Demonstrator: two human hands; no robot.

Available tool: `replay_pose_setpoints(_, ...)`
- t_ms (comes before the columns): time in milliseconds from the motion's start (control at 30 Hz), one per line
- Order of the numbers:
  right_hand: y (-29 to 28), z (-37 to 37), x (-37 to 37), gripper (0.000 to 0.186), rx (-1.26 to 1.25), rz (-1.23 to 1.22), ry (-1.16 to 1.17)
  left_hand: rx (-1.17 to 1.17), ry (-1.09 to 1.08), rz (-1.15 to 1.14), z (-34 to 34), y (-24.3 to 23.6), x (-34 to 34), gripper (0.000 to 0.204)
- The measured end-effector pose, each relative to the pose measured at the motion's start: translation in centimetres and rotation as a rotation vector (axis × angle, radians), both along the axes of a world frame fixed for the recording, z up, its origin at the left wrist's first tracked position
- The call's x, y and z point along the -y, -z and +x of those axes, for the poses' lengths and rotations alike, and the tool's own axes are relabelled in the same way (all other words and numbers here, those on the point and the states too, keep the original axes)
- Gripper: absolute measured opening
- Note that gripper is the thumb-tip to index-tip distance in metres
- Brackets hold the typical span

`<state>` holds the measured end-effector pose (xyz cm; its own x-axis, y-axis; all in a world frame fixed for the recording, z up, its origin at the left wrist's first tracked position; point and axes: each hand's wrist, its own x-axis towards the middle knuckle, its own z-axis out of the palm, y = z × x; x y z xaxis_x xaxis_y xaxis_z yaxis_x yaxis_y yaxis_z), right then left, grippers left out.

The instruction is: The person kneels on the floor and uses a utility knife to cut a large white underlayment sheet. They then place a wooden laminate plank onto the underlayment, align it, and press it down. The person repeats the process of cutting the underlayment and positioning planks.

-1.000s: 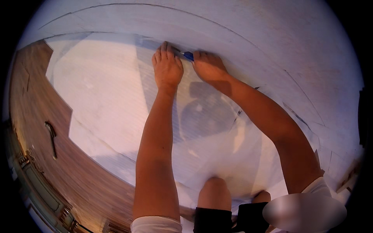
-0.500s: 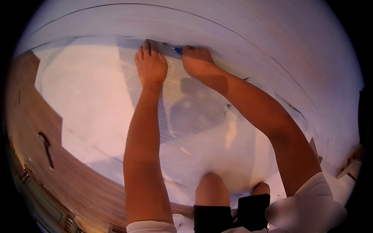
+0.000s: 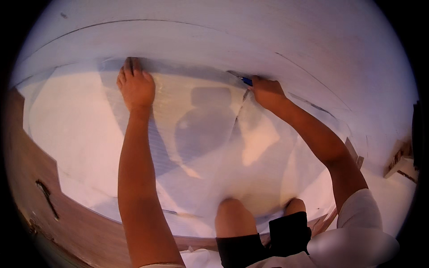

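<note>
A thin, pale, translucent sheet (image 3: 80,129) covers the floor in front of me, its far edge meeting the foot of a pale wall (image 3: 192,44). My left hand (image 3: 136,91) lies flat on the sheet at the left, palm down, fingertips against the foot of the wall. Farther right, my right hand (image 3: 267,93) is closed round a blue utility knife (image 3: 247,81). The knife's thin blade points left along the line where sheet and wall meet. Just below the knife, a dark seam (image 3: 239,109) runs toward me.
Brown wood-look planks (image 3: 35,152) with a stepped edge border the sheet on the left. A dark, long-handled tool (image 3: 48,198) lies on them. At the far right stands a small pale, box-like object (image 3: 400,165). My knees (image 3: 234,216) are at the sheet's near side.
My right hand has moved to the right along the foot of the wall with the knife. My left hand keeps its place on the sheet while the view has shifted.
</note>
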<state>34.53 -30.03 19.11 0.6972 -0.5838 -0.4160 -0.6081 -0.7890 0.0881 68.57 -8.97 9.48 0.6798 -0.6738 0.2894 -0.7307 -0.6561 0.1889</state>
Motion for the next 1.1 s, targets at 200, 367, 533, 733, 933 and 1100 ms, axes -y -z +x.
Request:
replay_pose_setpoints(200,-0.8,-6.2,1.7,0.033,-0.078,-0.040,0.056,0.033,0.024,-0.060,0.5,0.7,0.1,0.052)
replay_pose_setpoints(367,0.0,-9.5,1.6,0.036,-0.114,-0.134,0.064,0.053,0.012,-0.051,0.5,0.9,-0.1,0.050)
replay_pose_setpoints(533,-1.0,-3.8,-1.7,0.041,0.332,-0.256,-0.167,0.046,0.036,-0.112,0.5,0.5,-0.4,0.049)
replay_pose_setpoints(733,2.2,10.8,-4.0,0.041,0.197,-0.042,-0.311,-0.024,0.337,-0.306,0.5,-0.5,-1.5,0.026)
replay_pose_setpoints(933,3.3,14.9,-5.3,0.033,0.075,-0.080,-0.413,-0.111,0.477,-0.353,0.3,-0.7,-2.0,0.027)
replay_pose_setpoints(1100,1.5,17.8,-6.8,0.030,0.222,-0.043,-0.430,-0.128,0.497,-0.323,0.1,-1.1,-2.0,0.031)
